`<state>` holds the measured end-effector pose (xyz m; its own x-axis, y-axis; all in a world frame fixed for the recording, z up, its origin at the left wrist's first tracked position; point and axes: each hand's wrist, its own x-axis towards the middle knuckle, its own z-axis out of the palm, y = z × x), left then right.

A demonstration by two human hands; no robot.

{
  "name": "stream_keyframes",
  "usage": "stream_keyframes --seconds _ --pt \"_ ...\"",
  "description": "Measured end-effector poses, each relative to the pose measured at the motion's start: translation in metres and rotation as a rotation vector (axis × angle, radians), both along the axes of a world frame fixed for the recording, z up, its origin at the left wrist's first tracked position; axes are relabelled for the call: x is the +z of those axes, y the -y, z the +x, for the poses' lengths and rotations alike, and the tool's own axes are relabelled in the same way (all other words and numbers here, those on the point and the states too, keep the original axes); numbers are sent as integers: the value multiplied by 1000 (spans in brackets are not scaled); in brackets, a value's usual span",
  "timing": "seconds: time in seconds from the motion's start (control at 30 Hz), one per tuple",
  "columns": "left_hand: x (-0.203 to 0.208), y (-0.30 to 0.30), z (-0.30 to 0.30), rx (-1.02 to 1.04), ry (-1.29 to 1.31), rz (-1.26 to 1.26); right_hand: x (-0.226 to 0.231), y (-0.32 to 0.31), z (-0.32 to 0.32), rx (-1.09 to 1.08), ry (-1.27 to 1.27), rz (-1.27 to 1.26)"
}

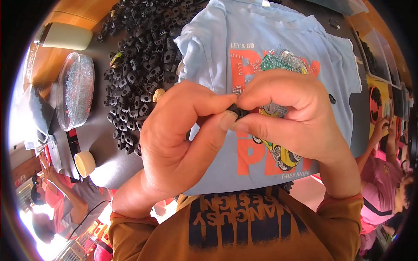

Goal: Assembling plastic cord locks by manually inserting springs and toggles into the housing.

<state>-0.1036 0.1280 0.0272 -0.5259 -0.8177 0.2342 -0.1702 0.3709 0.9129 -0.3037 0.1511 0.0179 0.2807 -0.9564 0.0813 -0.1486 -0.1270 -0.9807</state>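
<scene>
- left hand [176, 135] and right hand [289, 115]: fingertips pinched together on 1 small black piece [240, 112], above blue shirt [213, 167]
- step: likely 2-handed fingertip work
- next move seems to call for steady pinch

I'm looking down at a dark grey table [103, 150] with a light blue T-shirt [257, 32] spread over its middle and, beside that on the left, a broad loose heap of small black toothed pieces [143, 65]. Further left I can make out a clear round tub [60, 98] of tiny transparent bits, with a small cream cup [85, 163] near the table's edge.
</scene>
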Motion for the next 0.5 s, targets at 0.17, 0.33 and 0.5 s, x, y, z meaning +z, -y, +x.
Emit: stream_keyframes --seconds 0.17,0.33,0.5 --pt "10 4 8 -51 9 138 6 -3 3 -1 176 237" --pt "11 13 14 -161 42 37 11 -7 3 2 67 220" --pt "5 3 8 -50 125 -41 8 -3 1 -5 97 284"
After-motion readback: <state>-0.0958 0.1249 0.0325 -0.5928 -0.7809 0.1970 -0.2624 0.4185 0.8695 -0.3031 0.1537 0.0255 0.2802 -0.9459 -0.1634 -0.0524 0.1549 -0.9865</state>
